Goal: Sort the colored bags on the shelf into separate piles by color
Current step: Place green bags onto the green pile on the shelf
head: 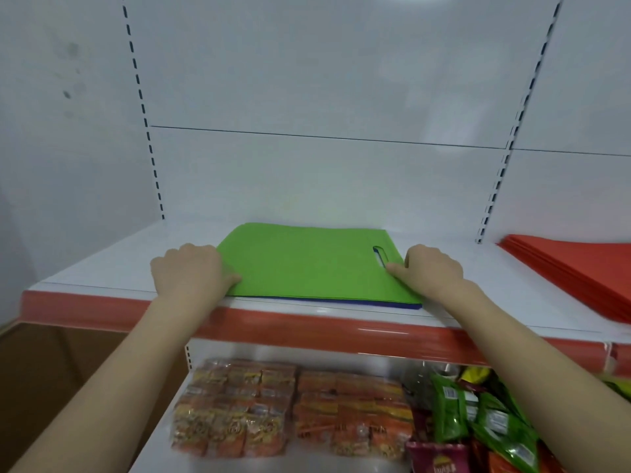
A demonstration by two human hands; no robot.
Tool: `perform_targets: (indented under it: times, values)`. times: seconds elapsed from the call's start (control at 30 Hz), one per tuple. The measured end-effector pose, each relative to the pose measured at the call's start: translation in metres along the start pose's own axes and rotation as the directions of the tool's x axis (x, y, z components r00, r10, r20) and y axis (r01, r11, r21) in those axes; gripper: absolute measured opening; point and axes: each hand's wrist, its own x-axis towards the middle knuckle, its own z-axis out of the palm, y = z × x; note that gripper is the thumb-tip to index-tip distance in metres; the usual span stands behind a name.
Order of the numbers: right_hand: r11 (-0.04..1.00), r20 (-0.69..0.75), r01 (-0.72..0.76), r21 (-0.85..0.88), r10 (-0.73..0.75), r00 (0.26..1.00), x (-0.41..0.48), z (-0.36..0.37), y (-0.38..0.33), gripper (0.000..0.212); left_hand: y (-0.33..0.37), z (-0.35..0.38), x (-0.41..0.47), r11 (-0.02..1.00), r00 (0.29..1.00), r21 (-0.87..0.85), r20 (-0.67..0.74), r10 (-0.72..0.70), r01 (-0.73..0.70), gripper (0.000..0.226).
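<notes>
On the white shelf (102,268), a green bag (307,264) lies flat on a blue bag (392,304) whose front edge peeks out. The left grip (191,271) pinches the green bag's left edge, fingers curled and thumb on top. The right grip (430,268) pinches its right edge the same way, and a red stack (580,268) lies well apart on the right.

At your 6 o'clock, orange packets (235,411) side by side; green snack bags (454,411) at 5 o'clock, purple bag (440,459) touching them
</notes>
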Motion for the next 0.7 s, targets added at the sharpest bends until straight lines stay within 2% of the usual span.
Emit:
perform_targets:
  times: [0.17, 0.3, 0.5, 0.6, 0.67, 0.7]
  values:
    - [0.999, -0.064, 0.032, -0.037, -0.034, 0.997, -0.001, -0.002, -0.003, 0.036, 0.003, 0.004, 0.0, 0.998, 0.996, 0.02, -0.074, 0.057, -0.056, 0.037]
    - [1.0, -0.036, -0.016, 0.026, 0.017, 0.999, 0.001, -0.001, 0.0, 0.043, 0.003, 0.01, 0.003, 0.999, 0.997, -0.015, -0.064, 0.045, -0.046, 0.017]
    - [0.995, -0.008, -0.041, 0.093, 0.042, 0.999, 0.004, 0.0, 0.0, 0.047, -0.004, 0.003, 0.0, 0.999, 0.99, -0.037, -0.135, 0.034, -0.04, 0.014]
    - [0.998, -0.035, -0.024, 0.064, 0.026, 0.999, 0.003, 0.002, -0.002, 0.045, -0.007, 0.001, -0.005, 0.986, 0.955, -0.06, -0.263, 0.138, -0.159, 0.006]
    - [0.999, -0.082, -0.002, 0.04, 0.005, 0.997, 0.001, 0.003, -0.002, 0.037, -0.008, -0.002, -0.007, 0.972, 0.922, -0.118, -0.357, 0.149, -0.203, 0.026]
    - [1.0, -0.116, 0.009, 0.029, -0.006, 0.993, 0.0, 0.003, -0.002, 0.032, -0.007, -0.006, -0.009, 0.963, 0.927, -0.167, -0.348, 0.142, -0.21, 0.026]
